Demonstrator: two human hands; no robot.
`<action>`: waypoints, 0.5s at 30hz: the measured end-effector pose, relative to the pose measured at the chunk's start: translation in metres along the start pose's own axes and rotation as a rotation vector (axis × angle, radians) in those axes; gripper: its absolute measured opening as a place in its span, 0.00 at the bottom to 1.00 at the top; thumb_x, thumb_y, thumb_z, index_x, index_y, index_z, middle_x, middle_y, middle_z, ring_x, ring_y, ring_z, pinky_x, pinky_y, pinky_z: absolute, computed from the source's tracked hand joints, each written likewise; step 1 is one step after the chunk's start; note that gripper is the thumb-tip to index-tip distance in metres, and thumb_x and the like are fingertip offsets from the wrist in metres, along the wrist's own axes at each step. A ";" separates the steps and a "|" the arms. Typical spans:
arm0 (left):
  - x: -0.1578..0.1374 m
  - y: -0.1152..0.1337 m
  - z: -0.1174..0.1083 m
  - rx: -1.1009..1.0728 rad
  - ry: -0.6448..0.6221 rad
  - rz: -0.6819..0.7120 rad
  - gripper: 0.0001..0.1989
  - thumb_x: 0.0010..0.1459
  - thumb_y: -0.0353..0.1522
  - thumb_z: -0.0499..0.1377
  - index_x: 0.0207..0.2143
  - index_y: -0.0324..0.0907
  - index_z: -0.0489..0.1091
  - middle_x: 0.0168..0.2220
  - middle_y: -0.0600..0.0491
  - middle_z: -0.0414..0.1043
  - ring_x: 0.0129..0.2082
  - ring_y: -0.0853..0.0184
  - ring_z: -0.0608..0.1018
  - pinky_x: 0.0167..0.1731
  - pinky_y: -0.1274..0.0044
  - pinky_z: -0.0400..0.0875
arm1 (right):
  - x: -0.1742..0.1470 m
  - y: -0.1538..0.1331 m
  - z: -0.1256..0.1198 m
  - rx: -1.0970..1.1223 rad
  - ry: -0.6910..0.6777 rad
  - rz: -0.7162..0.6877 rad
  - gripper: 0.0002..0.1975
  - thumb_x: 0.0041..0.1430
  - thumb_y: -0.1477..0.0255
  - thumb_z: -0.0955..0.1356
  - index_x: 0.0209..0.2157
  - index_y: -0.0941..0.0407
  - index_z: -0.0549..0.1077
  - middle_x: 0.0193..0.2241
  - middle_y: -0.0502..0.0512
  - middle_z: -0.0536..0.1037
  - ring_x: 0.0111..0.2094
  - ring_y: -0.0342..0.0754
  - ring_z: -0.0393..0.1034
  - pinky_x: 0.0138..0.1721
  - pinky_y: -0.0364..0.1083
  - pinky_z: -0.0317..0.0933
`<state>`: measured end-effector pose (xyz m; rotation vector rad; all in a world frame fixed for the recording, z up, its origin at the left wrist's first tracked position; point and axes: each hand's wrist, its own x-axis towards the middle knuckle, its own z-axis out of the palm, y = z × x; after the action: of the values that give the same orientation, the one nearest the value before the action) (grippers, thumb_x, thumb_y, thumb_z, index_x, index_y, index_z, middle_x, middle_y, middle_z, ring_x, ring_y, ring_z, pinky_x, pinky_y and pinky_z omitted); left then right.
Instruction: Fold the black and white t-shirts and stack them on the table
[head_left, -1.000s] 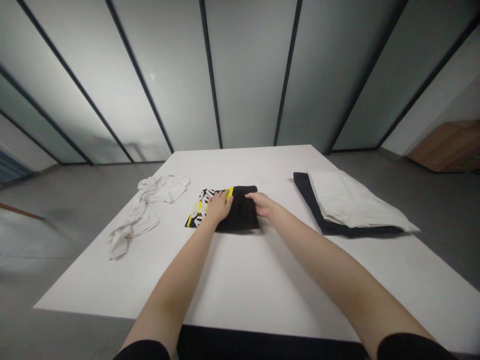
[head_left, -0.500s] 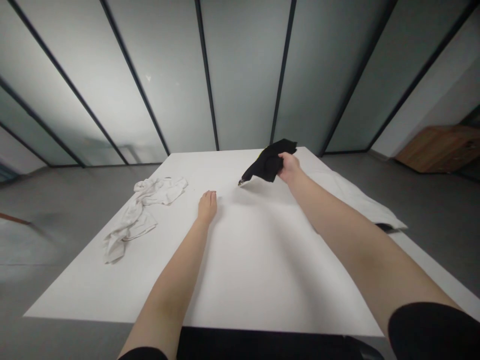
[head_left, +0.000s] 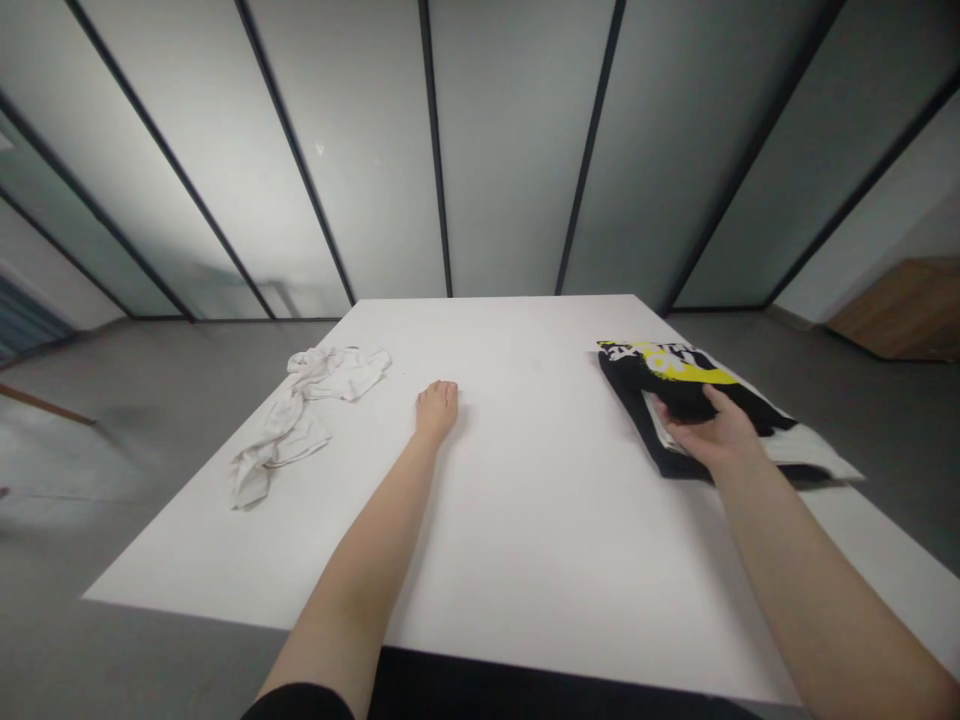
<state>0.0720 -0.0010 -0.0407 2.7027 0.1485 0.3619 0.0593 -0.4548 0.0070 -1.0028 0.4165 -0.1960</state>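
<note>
A folded black shirt (head_left: 686, 405) with a yellow and white print lies over a folded white garment (head_left: 814, 450) at the right side of the table. My right hand (head_left: 716, 430) is on its near edge, thumb on top and fingers tucked below, partly hidden by the cloth. A white edge shows just under the black layer beside the fingers. Near the middle of the table my left hand (head_left: 437, 408) rests back up, its fingers curled in and no item visible in it. To its left lies a crumpled white garment (head_left: 300, 410).
The white table (head_left: 525, 560) stretches from my body toward a frosted glass wall (head_left: 502, 150) with dark frames. A wooden piece of furniture (head_left: 900, 310) stands on the grey floor at the right.
My right hand has carried the black shirt from the far middle to the right, down onto the white garment. Its print now faces up. My left hand stays on the table, fingers more curled.
</note>
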 end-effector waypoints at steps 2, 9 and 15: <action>-0.001 0.001 -0.001 -0.021 0.001 -0.003 0.23 0.78 0.37 0.42 0.55 0.43 0.76 0.57 0.43 0.78 0.60 0.58 0.77 0.62 0.66 0.67 | -0.008 0.007 0.006 -0.106 -0.114 0.093 0.15 0.71 0.65 0.62 0.41 0.51 0.80 0.47 0.64 0.84 0.42 0.53 0.82 0.36 0.51 0.79; 0.003 -0.032 -0.025 0.106 0.126 -0.258 0.23 0.68 0.41 0.56 0.61 0.41 0.73 0.71 0.36 0.64 0.75 0.46 0.61 0.70 0.54 0.56 | -0.053 0.057 0.037 -0.349 -0.457 0.318 0.10 0.69 0.63 0.69 0.49 0.49 0.77 0.51 0.59 0.84 0.37 0.49 0.82 0.29 0.45 0.75; 0.001 -0.093 -0.057 0.231 0.123 -0.589 0.31 0.66 0.44 0.55 0.65 0.35 0.67 0.71 0.26 0.60 0.73 0.35 0.61 0.67 0.45 0.56 | -0.051 0.073 0.037 -0.284 -0.378 0.376 0.08 0.67 0.70 0.71 0.47 0.50 0.77 0.43 0.55 0.85 0.31 0.44 0.79 0.25 0.40 0.70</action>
<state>0.0531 0.1054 -0.0276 2.6884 1.0475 0.3403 0.0270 -0.3704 -0.0252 -1.1892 0.2824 0.3974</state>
